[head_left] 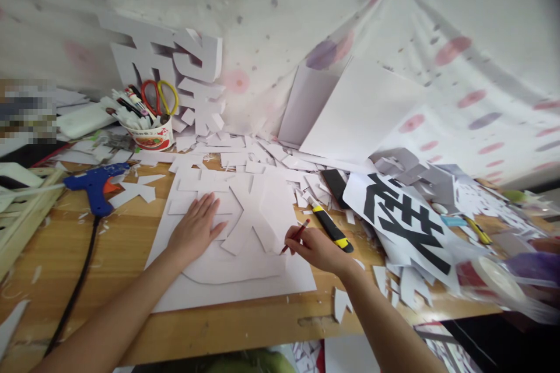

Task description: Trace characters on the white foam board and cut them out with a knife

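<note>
My left hand (196, 224) lies flat on a white cut-out character shape (247, 207), its fingers pointing away from me and the thumb out to the right. Under the cut-out is a large white sheet (170, 288) on the wooden table. My right hand (312, 245) holds a dark red pencil (297, 234), its tip down at the lower right edge of the cut-out. Just right of that hand lies a yellow and black utility knife (329, 225).
A blue glue gun (97, 186) with a black cord lies at the left. Behind it stands a tub (153, 135) of pens and scissors. White scraps (236, 151) line the back; a black-printed sheet (400, 218) and a tape roll (494, 280) are at the right.
</note>
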Demonstrator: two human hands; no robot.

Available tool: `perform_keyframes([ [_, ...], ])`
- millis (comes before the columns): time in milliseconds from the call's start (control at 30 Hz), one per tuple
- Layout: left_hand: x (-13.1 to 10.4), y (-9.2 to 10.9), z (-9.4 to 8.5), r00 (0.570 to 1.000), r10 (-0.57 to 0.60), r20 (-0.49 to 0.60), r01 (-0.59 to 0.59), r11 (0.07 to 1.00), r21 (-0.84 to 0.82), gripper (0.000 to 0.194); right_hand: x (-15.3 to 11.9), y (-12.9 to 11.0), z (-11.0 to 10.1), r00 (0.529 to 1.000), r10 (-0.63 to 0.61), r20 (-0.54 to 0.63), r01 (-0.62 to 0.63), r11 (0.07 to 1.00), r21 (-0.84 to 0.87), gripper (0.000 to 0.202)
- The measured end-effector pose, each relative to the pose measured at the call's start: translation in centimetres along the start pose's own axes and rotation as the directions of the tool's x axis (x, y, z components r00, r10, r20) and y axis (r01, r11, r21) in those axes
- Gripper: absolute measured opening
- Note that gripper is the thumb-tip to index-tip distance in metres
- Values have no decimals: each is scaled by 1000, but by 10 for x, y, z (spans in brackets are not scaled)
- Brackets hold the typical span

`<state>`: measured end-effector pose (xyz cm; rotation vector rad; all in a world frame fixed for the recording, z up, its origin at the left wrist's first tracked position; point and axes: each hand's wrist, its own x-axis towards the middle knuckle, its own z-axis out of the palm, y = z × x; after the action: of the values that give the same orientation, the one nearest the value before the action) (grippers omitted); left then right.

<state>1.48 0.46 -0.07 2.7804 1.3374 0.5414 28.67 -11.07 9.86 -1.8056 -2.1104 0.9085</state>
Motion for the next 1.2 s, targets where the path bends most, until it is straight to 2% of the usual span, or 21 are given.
perform_keyframes([
  [467,-1,-1,3,1000,-4,-17,4,1000,-10,59,-3,2,-4,1000,-11,-7,11,999,-41,26],
  [667,-1,0,3,1000,-6,-21,5,1000,-18,59,-4,-5,-7,996,21,-82,-16,998,62,32],
  [767,-1,0,2,1000,-16,-20,15,1000,-19,58,-1,-19,8,985,0,-173,30,984,175,30],
  [867,-1,1,1,1000,-17,-8,17,1000,-9,58,5,-37,35,969,-77,-236,135,961,242,21],
  [1000,-1,1,1,1000,-14,1,14,1000,28,56,13,-57,69,925,-310,-220,338,935,103,19],
  [1200,-1,1,0,1000,-21,0,21,1000,6,55,21,-64,86,875,-448,-183,433,894,-118,20],
])
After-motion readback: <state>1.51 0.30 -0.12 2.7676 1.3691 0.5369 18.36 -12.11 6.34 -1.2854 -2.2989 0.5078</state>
